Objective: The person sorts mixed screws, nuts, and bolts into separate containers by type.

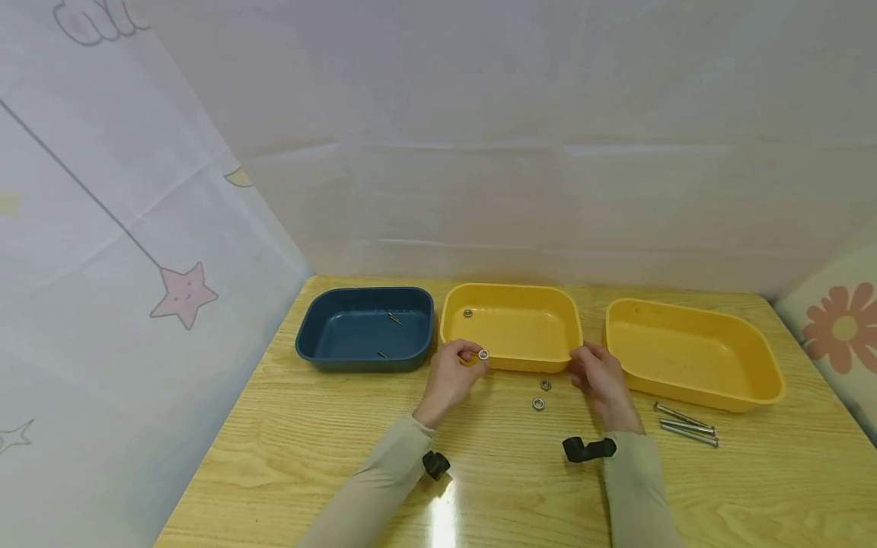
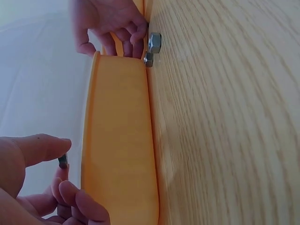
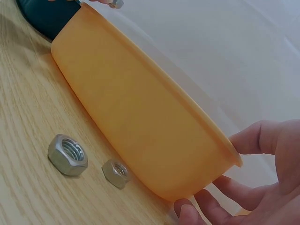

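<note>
My left hand [image 1: 448,384] pinches a metal nut [image 1: 483,355] between thumb and finger, just over the near rim of the middle yellow bin [image 1: 521,364]. At that bin's near right corner, my right hand [image 3: 267,183] grips the edge, with the thumb at the rim and the fingers against the outside wall. Inside the bin, another nut [image 1: 468,313] lies at the far left. On the table in front stand two more hex nuts, a larger nut [image 3: 68,155] and a smaller nut [image 3: 116,173] close to the bin's wall.
A dark blue bin [image 1: 363,365] at the left holds a few thin screws [image 1: 394,318]. To the right is a second yellow bin [image 1: 692,392], with several long bolts [image 1: 688,434] on the table before it. A white sheet [image 1: 479,190] hangs behind the table.
</note>
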`<act>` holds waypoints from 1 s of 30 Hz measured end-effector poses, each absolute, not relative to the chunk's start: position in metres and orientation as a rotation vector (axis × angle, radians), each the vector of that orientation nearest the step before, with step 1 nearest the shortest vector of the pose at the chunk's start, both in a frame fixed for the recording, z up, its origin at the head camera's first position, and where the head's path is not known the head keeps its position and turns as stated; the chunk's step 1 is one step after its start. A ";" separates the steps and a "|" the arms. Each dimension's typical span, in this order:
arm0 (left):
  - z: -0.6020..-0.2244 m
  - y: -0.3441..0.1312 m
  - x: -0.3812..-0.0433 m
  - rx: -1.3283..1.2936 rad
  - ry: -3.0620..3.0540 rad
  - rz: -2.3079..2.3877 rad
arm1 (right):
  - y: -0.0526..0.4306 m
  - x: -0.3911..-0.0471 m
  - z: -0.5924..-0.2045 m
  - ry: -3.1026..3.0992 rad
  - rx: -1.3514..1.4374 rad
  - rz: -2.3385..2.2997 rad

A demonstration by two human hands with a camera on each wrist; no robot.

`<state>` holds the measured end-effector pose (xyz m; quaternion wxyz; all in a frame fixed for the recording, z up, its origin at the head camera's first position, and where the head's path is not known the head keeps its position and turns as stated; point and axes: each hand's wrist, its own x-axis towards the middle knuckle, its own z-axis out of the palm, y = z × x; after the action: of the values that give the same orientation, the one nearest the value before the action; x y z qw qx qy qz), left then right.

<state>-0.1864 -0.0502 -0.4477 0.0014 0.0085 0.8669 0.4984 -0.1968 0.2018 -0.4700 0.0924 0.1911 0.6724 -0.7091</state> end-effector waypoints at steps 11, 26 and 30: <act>-0.449 -0.051 -0.192 0.007 2.796 1.544 | 0.202 -0.197 -0.470 1.991 0.583 -2.108; -0.454 -0.048 -0.197 -0.033 2.876 1.483 | 0.201 -0.197 -0.469 2.009 0.595 -2.085; -0.454 -0.047 -0.199 -0.055 2.859 1.457 | 0.201 -0.198 -0.469 2.013 0.605 -2.086</act>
<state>-0.1990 -0.0475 -0.4545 -0.0341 -0.0172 0.8903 0.4537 -0.1976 0.2007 -0.4694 0.0900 0.2034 0.6771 -0.7015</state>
